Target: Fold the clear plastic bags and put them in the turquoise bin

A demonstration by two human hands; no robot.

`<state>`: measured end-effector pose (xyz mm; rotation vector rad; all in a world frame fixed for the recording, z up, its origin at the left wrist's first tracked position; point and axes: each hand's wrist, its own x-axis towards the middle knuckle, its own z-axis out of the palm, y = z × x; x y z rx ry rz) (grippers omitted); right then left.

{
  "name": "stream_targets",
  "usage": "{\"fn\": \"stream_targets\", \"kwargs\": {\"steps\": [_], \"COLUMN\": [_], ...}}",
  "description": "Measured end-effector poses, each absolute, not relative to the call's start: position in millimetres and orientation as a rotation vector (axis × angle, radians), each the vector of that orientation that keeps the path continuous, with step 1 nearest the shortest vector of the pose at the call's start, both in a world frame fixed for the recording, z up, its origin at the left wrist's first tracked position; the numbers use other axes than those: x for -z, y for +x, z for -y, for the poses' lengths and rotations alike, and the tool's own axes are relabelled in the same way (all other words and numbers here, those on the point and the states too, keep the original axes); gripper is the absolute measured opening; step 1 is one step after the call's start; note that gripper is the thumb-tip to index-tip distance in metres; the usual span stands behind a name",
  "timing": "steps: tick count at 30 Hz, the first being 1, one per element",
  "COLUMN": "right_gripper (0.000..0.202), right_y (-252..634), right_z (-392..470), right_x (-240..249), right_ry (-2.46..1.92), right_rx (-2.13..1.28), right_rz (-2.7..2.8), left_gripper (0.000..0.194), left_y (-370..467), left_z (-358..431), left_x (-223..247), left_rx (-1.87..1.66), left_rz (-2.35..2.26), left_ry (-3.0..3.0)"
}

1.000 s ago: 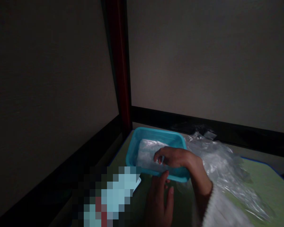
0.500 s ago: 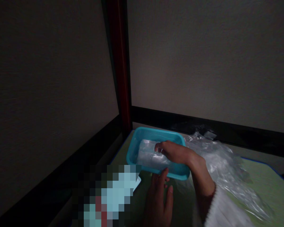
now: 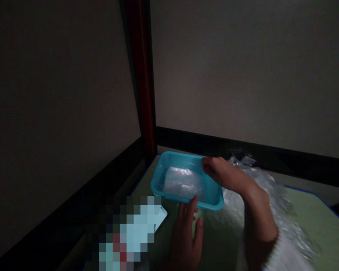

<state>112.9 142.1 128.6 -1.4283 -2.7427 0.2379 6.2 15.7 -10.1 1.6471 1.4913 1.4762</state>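
A turquoise plastic tray (image 3: 157, 177) stands on the green tabletop, with a flat stack of clear plastic film or bags (image 3: 180, 180) on its bottom. My left hand (image 3: 188, 233) is at the near side of the tray, fingers stretched out, the index fingertip at the near rim. Over the far right part of the tray is my right hand (image 3: 224, 175), its fingers curled inward. Whatever those fingers may hold is hidden by the hand. A loose heap of crinkled clear plastic (image 3: 274, 199) lies right of the tray, partly behind my right forearm.
A bright, pixelated, phone-like object (image 3: 159, 217) lies left of my left hand. The green table (image 3: 313, 210) with a blue edge stands in a corner between two pale walls. A dark red post (image 3: 144, 75) rises behind the tray.
My right hand has moved right and away from me, from above the stacked plastic to the tray's far right side. The tray's right end has shifted slightly left. My left hand has barely moved.
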Motion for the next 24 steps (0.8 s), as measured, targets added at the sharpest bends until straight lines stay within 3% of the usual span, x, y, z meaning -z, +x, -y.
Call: {"fn": "stream_targets", "kwargs": {"steps": [12,24], "right_gripper": [0.015,0.011], "right_y": [125,109], "right_z": [-142,-151], "right_x": [-125,-119], "right_ry": [-1.763,-1.495], "right_rx": [-0.143,-0.321], "right_rz": [2.654,2.590], "left_gripper": [0.039,0.038], "left_y": [0,-12], "left_z": [-18,-33], "left_x": [9,7], "left_rx": [-1.514,-1.645], "left_rz": [-1.530,-1.708], "left_ry": [1.642,1.613]}}
